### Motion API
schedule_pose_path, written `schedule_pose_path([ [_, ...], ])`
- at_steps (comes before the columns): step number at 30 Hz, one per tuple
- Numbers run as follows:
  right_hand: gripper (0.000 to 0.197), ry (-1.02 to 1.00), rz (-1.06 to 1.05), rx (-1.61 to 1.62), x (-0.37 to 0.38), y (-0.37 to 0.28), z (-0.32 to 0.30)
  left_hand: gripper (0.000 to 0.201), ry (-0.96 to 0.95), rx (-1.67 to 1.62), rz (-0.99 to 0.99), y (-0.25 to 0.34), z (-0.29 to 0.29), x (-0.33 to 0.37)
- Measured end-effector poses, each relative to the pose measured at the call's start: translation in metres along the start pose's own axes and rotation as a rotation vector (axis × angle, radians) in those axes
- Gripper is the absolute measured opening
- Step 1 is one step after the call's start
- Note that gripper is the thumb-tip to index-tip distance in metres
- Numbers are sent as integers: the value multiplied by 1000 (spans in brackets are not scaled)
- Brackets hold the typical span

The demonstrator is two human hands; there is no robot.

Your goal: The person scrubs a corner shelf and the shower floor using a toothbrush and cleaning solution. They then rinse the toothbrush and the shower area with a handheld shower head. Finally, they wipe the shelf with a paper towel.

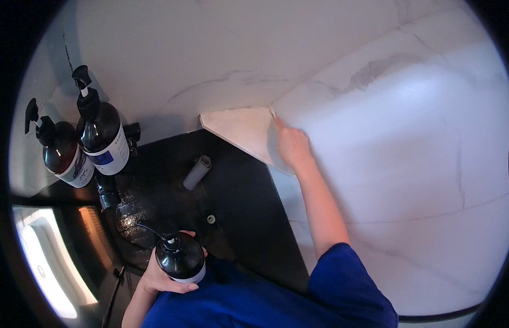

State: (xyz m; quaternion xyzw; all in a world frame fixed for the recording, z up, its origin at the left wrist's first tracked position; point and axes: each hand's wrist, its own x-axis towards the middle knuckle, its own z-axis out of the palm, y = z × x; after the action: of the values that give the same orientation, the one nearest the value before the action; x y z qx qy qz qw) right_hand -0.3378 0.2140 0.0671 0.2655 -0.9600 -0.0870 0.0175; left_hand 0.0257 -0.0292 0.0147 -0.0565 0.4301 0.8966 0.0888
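My left hand (pixel 166 281) is wrapped round a dark pump bottle (pixel 179 261), held in front of my body with its pump upward. The bottle has a pale label, mostly hidden by the hand. My right hand (pixel 294 146) reaches to a white triangular corner shelf (pixel 238 127). Its index finger is stretched out, the tip at the shelf's back corner where the walls meet. The other fingers are partly hidden, and I see no object held in them.
Two dark pump bottles with pale labels, a taller one (pixel 104 134) and a shorter one (pixel 65 153), stand at the left by the wall. A small grey cylinder (pixel 197 173) is below the shelf on the dark surface (pixel 238 186). White marbled wall (pixel 407 164) fills the right.
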Motion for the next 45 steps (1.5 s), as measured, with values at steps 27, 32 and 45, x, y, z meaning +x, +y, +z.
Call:
schedule_pose_path([
  [27, 43, 18, -119, -6, -44, 17, 4, 106, 34, -19, 38, -2, -2, -10],
  [32, 42, -1, -55, -21, -25, 15, 2, 111, -7, 31, 35, -9, -7, -1],
  [45, 40, 49, 15, 280, -111, -25, -19, 107, 64, -38, 51, 10, 5, -1],
])
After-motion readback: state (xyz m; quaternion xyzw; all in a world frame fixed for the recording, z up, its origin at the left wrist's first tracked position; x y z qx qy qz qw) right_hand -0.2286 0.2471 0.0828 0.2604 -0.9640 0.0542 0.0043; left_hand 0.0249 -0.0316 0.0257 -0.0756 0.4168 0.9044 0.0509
